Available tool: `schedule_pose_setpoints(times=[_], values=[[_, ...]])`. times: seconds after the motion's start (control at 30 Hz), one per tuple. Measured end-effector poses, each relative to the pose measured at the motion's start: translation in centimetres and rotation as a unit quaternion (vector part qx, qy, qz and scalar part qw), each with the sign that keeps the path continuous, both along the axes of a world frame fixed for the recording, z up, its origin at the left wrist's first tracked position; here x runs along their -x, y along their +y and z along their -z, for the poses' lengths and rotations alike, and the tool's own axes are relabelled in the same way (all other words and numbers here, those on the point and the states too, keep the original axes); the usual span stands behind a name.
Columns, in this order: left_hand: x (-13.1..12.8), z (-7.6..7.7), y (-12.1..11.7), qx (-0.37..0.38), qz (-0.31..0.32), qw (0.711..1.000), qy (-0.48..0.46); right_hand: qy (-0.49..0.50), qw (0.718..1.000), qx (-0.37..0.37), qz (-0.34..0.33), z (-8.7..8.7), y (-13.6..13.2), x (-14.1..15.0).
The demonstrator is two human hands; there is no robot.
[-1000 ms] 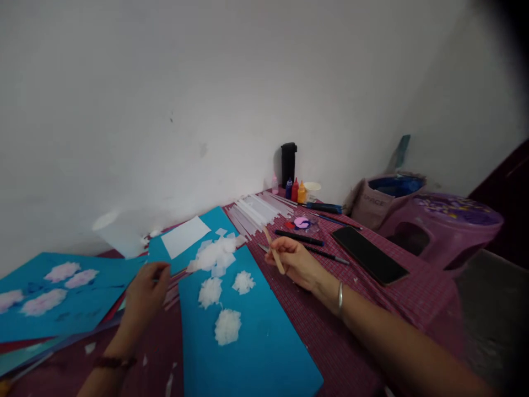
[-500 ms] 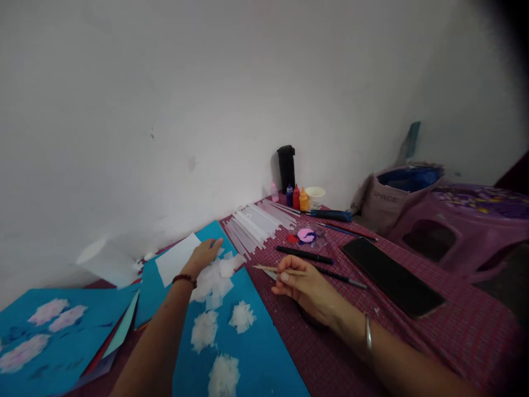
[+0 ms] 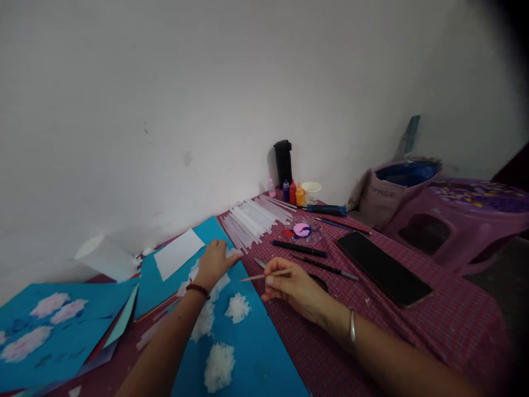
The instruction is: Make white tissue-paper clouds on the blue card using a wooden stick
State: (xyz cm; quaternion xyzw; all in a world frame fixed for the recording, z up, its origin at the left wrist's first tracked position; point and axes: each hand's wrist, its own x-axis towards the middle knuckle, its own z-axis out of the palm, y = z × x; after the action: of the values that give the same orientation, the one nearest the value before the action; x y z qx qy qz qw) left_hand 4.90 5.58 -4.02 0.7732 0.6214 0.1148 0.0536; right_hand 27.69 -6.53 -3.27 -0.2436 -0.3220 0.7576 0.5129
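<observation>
My right hand (image 3: 287, 284) pinches a thin pointed wooden stick (image 3: 252, 277), its tip directed left over the edge of a blue sheet (image 3: 264, 342). My left hand (image 3: 212, 264) reaches over a pile of white tissue paper squares (image 3: 221, 282), its thumb stretched out to the right and apart from the fingers. Part of the pile is hidden beneath that hand. Ruffled white paper tufts lie on the blue sheet, one small tuft (image 3: 238, 307) near the stick and a larger one (image 3: 219, 366) closer to me. My left forearm partly covers a third tuft.
White paper strips (image 3: 252, 220) lie toward the wall. Pens (image 3: 300, 248), a phone (image 3: 382, 267) and a paint palette (image 3: 301, 230) are to the right. Paint bottles (image 3: 293, 193) and a black flask (image 3: 283, 164) stand behind. A decorated blue sheet (image 3: 74, 353) lies left.
My left hand has shifted over the tissue pile, and its thumb now extends right. My right hand, still holding the stick, has moved slightly left and down. The view has shifted a little.
</observation>
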Motion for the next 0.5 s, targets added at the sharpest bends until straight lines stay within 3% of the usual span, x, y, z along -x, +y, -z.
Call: schedule_pose_setpoints(times=[0.2, 0.33, 0.43, 0.5], values=[[1.0, 0.7, 0.9, 0.071, 0.042, 0.991, -0.106, -0.021, 1.000, 0.003, 0.011, -0.1, 0.0, 0.0], [2.0, 0.5, 2.4, 0.094, 0.003, 0.965, -0.246, -0.019, 1.000, -0.004, 0.014, 0.0, 0.2, 0.1], [3.2, -0.8, 3.4, 0.065, -0.067, 0.916, -0.390, -0.027, 0.999, -0.004, 0.020, 0.4, 0.5, 0.1], [4.1, -1.9, 3.8, 0.035, -0.118, 0.859, -0.497, -0.030, 0.999, 0.004, 0.025, 0.7, 0.5, -0.1]])
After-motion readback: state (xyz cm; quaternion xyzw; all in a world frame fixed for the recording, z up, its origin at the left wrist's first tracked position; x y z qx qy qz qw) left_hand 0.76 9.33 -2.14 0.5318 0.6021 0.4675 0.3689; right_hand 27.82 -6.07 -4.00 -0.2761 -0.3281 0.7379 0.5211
